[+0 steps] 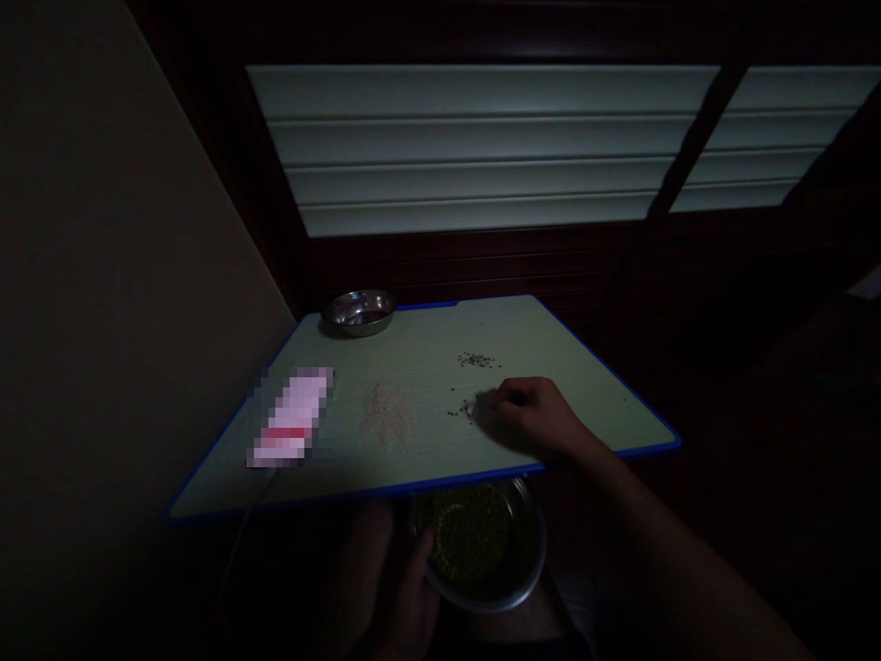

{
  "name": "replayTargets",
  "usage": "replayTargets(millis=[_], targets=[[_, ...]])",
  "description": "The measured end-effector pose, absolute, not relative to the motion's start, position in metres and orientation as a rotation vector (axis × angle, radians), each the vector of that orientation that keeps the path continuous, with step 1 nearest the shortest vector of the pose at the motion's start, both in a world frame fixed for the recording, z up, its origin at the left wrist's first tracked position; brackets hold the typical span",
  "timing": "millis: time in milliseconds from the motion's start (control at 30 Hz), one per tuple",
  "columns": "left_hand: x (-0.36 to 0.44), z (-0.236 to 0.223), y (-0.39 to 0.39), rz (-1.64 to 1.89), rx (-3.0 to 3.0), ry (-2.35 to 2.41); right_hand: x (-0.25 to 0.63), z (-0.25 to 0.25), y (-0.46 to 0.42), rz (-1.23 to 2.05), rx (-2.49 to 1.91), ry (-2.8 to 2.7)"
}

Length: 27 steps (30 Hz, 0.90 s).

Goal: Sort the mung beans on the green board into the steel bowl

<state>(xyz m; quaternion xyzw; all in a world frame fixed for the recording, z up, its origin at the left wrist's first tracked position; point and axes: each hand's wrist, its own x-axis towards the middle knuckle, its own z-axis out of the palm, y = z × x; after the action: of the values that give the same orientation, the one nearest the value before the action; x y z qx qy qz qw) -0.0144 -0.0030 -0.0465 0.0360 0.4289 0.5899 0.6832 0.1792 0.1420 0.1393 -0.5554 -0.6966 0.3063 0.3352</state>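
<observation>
In the dim head view, my right hand [533,408] is over the right half of the pale green table top [440,330], its fingers curled together in a pinch. What it holds, if anything, is hidden. Beside its fingertips lie a few scattered dark grains [461,408], and a small pile of dark grains [476,360] is farther back. Below the table's near edge, my left hand [418,574] grips the rim of a metal bowl [499,601] with its thumb over the edge. Small greenish grains [474,532] partly fill that bowl.
A shallow steel dish [359,314] stands at the table's back left corner. A spread of pale grains [386,415] lies mid-table. A blurred-out pink and white item [293,422] with a cable rests at left. A wall and slatted panels [482,147] border the table.
</observation>
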Motion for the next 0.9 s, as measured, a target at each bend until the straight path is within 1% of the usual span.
replayTargets(millis=[233, 400, 600, 767, 900], targets=[[-0.014, -0.039, -0.003, 1.338, 0.042, 0.970, 0.180, 0.133, 0.145, 0.755, -1.393, -1.840], [-0.013, -0.034, -0.002, 1.351, 0.039, 0.925, 0.181, 0.134, 0.146, 0.821, -1.412, -1.816], [-0.013, -0.039, -0.003, 1.326, 0.046, 0.918, 0.182, 0.134, 0.145, 0.825, -1.377, -1.813], [-0.013, -0.044, -0.003, 1.320, 0.056, 0.917, 0.182, 0.135, 0.143, 0.954, -1.285, -1.860], [-0.013, -0.043, -0.003, 1.305, 0.041, 0.934, 0.181, 0.137, 0.141, 0.955, -1.267, -1.871]])
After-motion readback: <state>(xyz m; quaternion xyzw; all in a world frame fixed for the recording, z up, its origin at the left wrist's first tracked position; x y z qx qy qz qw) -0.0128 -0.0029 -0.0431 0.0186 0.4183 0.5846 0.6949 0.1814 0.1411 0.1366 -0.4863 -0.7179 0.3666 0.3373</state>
